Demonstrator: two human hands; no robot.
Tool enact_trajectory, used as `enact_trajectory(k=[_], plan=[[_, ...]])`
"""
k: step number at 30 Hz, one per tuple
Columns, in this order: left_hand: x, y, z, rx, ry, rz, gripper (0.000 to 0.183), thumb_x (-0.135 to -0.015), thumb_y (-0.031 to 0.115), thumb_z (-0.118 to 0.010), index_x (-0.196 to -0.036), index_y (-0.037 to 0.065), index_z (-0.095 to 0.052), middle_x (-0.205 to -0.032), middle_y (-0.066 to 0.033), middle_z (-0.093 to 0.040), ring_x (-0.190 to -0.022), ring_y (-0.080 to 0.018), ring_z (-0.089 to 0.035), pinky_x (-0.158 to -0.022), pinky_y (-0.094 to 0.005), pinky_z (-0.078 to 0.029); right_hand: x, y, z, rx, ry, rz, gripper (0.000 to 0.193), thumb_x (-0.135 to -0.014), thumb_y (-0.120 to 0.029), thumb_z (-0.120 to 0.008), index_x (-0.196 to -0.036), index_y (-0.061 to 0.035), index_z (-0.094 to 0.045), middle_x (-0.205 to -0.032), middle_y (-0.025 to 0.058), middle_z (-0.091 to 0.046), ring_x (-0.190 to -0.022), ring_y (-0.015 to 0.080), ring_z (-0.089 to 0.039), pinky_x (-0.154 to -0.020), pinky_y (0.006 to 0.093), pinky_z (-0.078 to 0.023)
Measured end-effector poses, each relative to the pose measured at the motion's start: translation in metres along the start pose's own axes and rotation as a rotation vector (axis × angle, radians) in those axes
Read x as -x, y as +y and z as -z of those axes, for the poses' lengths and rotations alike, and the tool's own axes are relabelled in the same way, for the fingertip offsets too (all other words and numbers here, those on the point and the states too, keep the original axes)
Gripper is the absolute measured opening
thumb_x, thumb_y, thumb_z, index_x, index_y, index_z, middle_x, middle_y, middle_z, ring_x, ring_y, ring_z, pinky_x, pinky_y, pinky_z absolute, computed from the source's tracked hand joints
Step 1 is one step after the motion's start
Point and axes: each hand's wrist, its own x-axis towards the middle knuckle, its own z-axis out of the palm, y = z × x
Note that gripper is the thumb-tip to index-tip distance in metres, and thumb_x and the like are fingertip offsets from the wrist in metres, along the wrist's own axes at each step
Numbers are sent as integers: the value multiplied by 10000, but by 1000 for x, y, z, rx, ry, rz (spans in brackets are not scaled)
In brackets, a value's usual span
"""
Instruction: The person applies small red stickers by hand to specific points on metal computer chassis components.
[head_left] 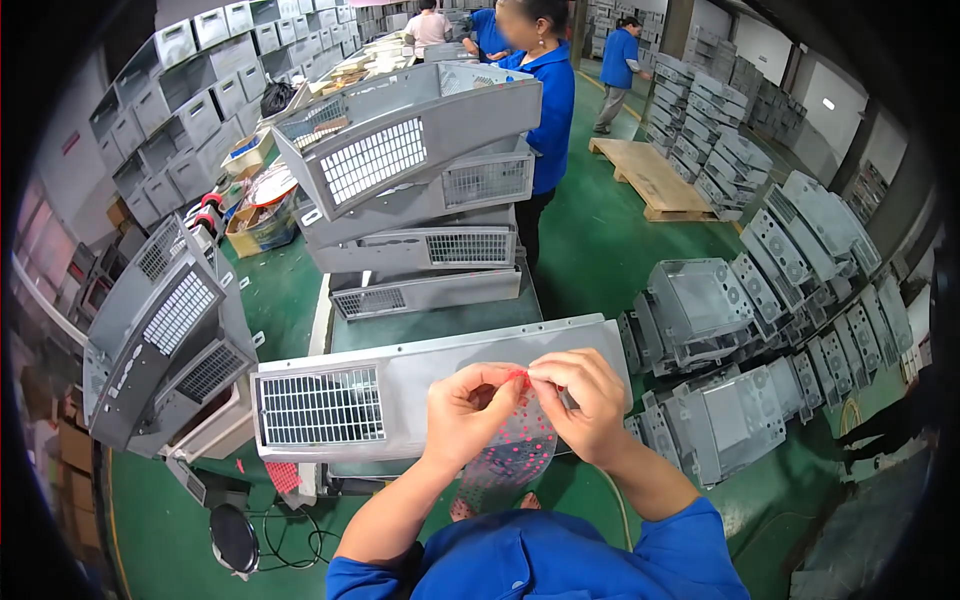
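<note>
Evidently, in the head view, both hands are brought together at chest front, with fingertips pinched narrow. A small red piece [519,375] is held where the fingertips of the left hand [465,405] and the right hand [583,400] meet; which of them bears more of the grip cannot be told. Just below the fingertips, a see-through sheet with red dots [515,440] is seen between the wrists; how its upper edge is held is hidden by the fingers.

Beyond and beneath the hands, a grey metal panel [412,388] is laid across the bench [430,334], its slotted grille [322,408] to the left of the left hand. Farther ahead of that hand, grey casings [410,205] are stacked unevenly.

As a judgement, the red piece could be dropped or creased if the pinch were slackened or pulled unevenly, being so small. The thin sheet could be torn or snagged on the panel's near edge if tugged, and the tilted stack could be toppled by a knock to the bench.
</note>
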Motion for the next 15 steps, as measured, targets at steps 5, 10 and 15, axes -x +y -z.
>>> enact_trajectory(k=[5, 10, 15], plan=[[1, -1, 0, -21, 5, 6, 88, -794, -17, -571, -864, -54, -609, -815, -89, -628, -695, -100, -593, -613, -207, -489, 1, 0, -1, -4, -7, -16, 219, -633, 78, -641, -814, -26, -574, -811, 78, -616, -723, 226, -583, -595, 299, -472], [1, -3, 2, -18, 9, 10, 83, -792, -18, -571, -856, -53, -610, -822, -87, -630, -700, -93, -587, -619, -204, -486, 4, 0, -2, 171, -11, 142, 241, -620, 59, -635, -839, -23, -576, -855, 79, -605, -719, 230, -576, -584, 304, -476], [2, -2, 2, 6, 7, -10, 74, -789, -24, -570, -846, -55, -608, -845, -93, -630, -709, -88, -578, -629, -205, -486, 6, 1, 4, 315, -72, 301, 265, -612, 8, -633, -870, -24, -579, -908, 90, -590, -714, 233, -564, -586, 301, -482]])
